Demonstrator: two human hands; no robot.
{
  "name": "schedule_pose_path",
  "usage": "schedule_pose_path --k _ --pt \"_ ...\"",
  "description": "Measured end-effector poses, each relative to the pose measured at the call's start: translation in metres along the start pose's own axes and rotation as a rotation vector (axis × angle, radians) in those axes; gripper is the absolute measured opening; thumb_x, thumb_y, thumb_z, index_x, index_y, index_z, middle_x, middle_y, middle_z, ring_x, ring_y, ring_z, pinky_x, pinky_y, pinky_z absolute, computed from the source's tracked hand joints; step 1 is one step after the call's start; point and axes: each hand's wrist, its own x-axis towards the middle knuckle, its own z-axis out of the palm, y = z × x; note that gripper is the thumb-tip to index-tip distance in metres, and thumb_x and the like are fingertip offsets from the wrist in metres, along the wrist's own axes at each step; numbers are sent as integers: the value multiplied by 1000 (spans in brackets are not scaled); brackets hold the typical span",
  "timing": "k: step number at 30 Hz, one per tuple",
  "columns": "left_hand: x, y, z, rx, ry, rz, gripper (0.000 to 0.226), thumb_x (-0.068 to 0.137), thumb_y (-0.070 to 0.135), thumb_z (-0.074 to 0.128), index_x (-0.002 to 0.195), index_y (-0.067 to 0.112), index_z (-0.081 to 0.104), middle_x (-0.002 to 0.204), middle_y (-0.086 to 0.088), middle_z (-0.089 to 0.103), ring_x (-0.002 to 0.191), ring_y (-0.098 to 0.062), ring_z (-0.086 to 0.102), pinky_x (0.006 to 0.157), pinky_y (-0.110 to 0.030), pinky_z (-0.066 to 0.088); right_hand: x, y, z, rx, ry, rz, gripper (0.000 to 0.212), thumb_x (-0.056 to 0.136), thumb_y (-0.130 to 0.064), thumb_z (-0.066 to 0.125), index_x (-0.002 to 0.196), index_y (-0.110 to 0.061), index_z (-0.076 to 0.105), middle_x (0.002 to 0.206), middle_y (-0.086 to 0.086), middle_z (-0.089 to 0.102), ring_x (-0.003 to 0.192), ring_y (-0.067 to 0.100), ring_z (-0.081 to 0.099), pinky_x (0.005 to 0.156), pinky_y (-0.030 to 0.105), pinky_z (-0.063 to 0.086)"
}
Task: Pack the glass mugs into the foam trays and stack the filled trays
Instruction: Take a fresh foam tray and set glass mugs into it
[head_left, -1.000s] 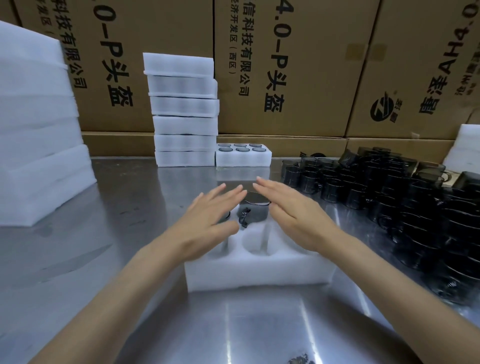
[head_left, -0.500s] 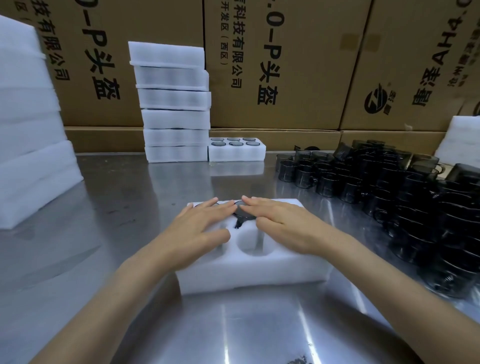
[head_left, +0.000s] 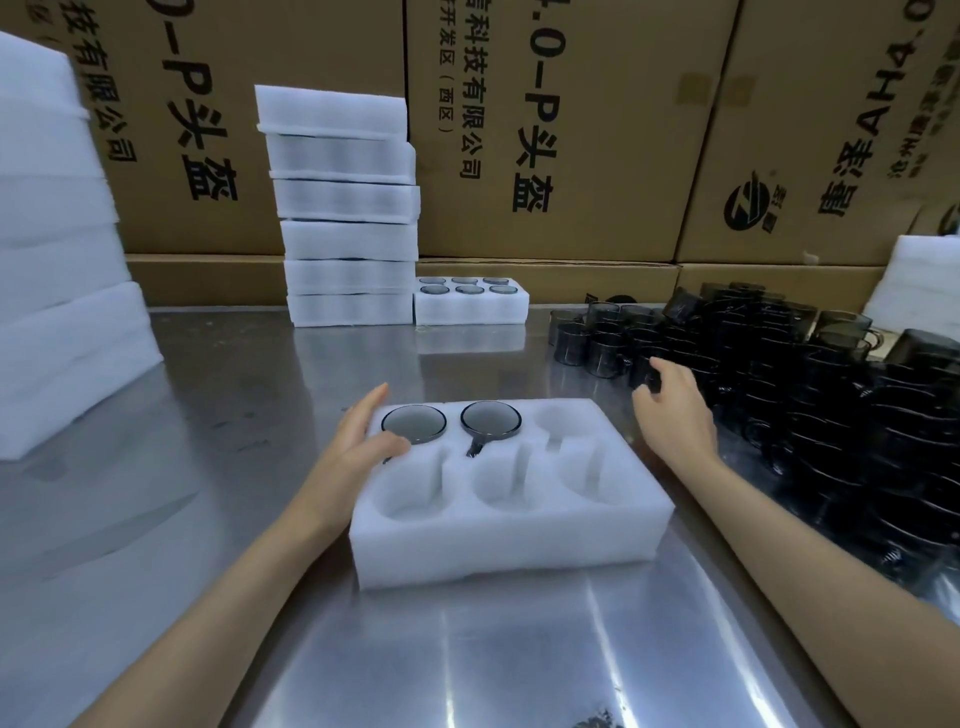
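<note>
Right grip: the right hand (head_left: 675, 410) reaches out over the edge of the pile of dark glass mugs (head_left: 810, 395). Its fingers are loosely bent and hold nothing.
Left grip: the left hand (head_left: 358, 441) lies flat and loose on the far left corner of the foam tray (head_left: 509, 535), thumb by a mug rim. It holds nothing.
Where the next mug is: just ahead of the right fingertips, right of the tray. The right hand is much nearer the pile.
Tray: two mugs (head_left: 451, 422) sit in the far row, left and middle holes. The far right hole and all three near holes look empty.
Tray's long side: runs left to right across the counter (head_left: 218, 467).
Room to move: bare counter between pile and tray, so I think the way back is short.
Care: the mugs stand packed tight, so lifting one may knock its neighbours.
Further off: a stack of trays (head_left: 348, 208) and one full tray (head_left: 470, 301) wait by the boxes.
</note>
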Motion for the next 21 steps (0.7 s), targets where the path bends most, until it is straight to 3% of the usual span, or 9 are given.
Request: schedule_pose_path --k 7,11,16,21 --pt "0 2 0 14 -16 2 73 62 30 56 134 36 44 145 16 37 137 -8 32 115 -41 26 25 2 10 -263 -13 17 56 97 -18 39 150 -17 20 159 -4 14 121 28 49 86 39 43" --pt "-1 4 1 8 -12 0 74 62 30 56 135 35 45 143 15 38 131 -9 40 112 -39 30 28 0 12 -363 -6 -10 51 96 -15 43 145 -12 28 147 8 31 120 31 45 78 40 43" --pt "-2 5 1 22 -20 18 75 62 31 54 136 33 43 142 14 37 129 -7 38 108 -33 32 19 2 8 -340 159 -62 34 90 -38 57 113 -12 54 114 8 47 103 27 50 64 33 39" --pt "-3 6 2 21 -26 34 76 63 31 53 137 30 41 142 14 36 129 -5 36 98 -25 30 6 1 -1 -291 206 -50 40 83 -55 58 76 -16 52 90 -1 47 88 21 49 62 31 37"
